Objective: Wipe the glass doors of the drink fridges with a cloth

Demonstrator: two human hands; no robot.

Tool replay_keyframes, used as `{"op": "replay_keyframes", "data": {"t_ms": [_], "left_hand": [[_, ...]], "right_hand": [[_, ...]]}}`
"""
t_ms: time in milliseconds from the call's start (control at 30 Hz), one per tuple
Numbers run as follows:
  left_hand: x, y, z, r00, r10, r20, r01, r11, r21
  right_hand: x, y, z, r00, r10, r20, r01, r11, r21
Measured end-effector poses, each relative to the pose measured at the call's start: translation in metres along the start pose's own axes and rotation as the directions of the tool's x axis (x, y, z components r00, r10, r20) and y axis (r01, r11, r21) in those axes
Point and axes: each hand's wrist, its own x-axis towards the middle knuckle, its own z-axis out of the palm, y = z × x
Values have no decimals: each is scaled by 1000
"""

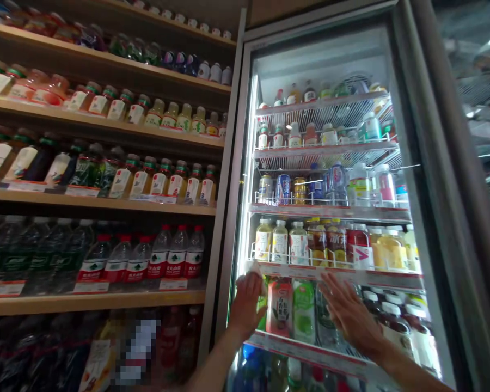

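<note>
I stand at an open, lit drinks fridge (pixel 245 163). My left hand (pixel 247 305) is wrapped around a green bottle (pixel 263 314) at the left end of a lower shelf (pixel 294 348); its white cap shows just above my fingers. To the right of it stand a pink-labelled bottle (pixel 279 307) and a light green bottle (pixel 304 310). My right hand (pixel 349 316) is flat with fingers spread, resting against clear bottles (pixel 325 326) further right and holding nothing. Dark bottles with white caps (pixel 396 321) stand beyond it.
Upper fridge shelves carry juice bottles (pixel 298 242), cans (pixel 283 188) and small bottles (pixel 294 133). The glass door (pixel 465 179) hangs open at the right. Wooden shelves (pixel 98 201) to the left hold water bottles (pixel 159 256) and tea bottles (pixel 159 179).
</note>
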Motion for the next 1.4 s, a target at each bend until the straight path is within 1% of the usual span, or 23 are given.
{"op": "replay_keyframes", "data": {"t_ms": [67, 133, 200, 267, 300, 367, 433, 500, 600, 667, 733, 800, 900, 967, 1000, 1067, 1133, 1200, 1233, 1267, 1333, 1367, 1400], "left_hand": [[2, 25, 9, 991, 135, 22, -133, 989, -71], [12, 46, 12, 986, 166, 3, -164, 979, -121], [27, 53, 9, 986, 167, -21, -168, 971, -171], [37, 41, 0, 985, 172, -32, -174, 958, -227], [38, 30, -5, 986, 162, -32, -165, 954, -250], [29, 2, -14, 991, 136, -19, -136, 950, -283], [13, -22, -19, 994, 105, 31, -92, 950, -297], [-1, -36, -18, 995, 40, 89, -13, 957, -290], [-6, -39, -11, 993, -55, 107, 81, 962, -259], [-3, -38, -10, 995, -65, 82, 83, 967, -240], [1, -40, -16, 996, -59, 69, 73, 972, -224], [3, -46, -28, 992, -88, 89, 105, 973, -204], [7, -56, -48, 972, -152, 180, 183, 968, -170], [9, -60, -56, 958, -154, 241, 197, 966, -166], [9, -60, -58, 951, -151, 270, 201, 965, -169], [7, -58, -59, 933, -159, 324, 223, 960, -171], [2, -53, -56, 907, -180, 380, 255, 954, -156], [-4, -46, -51, 889, -194, 415, 272, 952, -138], [-6, -43, -49, 887, -200, 417, 278, 951, -134], [-8, -39, -47, 888, -208, 411, 284, 949, -133], [-6, -30, -46, 889, -246, 386, 324, 934, -151], [-2, -25, -48, 883, -282, 376, 367, 914, -175], [3, -20, -52, 869, -328, 371, 424, 880, -214]], "right_hand": [[3, -19, 2, 998, -55, -2, 55, 994, 95], [12, -47, 8, 992, -121, -20, 122, 963, 241], [27, -76, 19, 992, -104, -69, 122, 921, 370], [49, -99, 32, 993, -14, -121, 66, 898, 436], [60, -108, 38, 990, 36, -134, 28, 895, 446], [84, -120, 50, 984, 124, -132, -56, 901, 431], [102, -129, 59, 984, 131, -121, -73, 914, 399], [114, -137, 67, 988, 93, -126, -40, 928, 370], [117, -148, 78, 986, 65, -152, -13, 947, 322], [115, -152, 84, 984, 69, -164, -23, 963, 268], [116, -153, 86, 985, 51, -166, -16, 979, 204], [121, -151, 85, 985, 12, -169, 11, 991, 134], [131, -142, 80, 978, -104, -180, 115, 992, 55], [132, -127, 74, 974, -144, -174, 151, 988, 30], [128, -116, 70, 976, -138, -166, 143, 990, 20], [110, -82, 59, 987, -66, -145, 66, 998, -4], [81, -38, 43, 986, 77, -148, -83, 996, -38], [49, 9, 25, 942, 265, -205, -285, 956, -70], [37, 30, 16, 903, 344, -257, -374, 924, -80], [27, 47, 8, 850, 422, -315, -464, 883, -69], [21, 66, -2, 768, 514, -382, -561, 828, -14], [23, 67, -5, 751, 532, -391, -572, 820, 17], [30, 62, -5, 758, 534, -374, -558, 828, 52]]}}
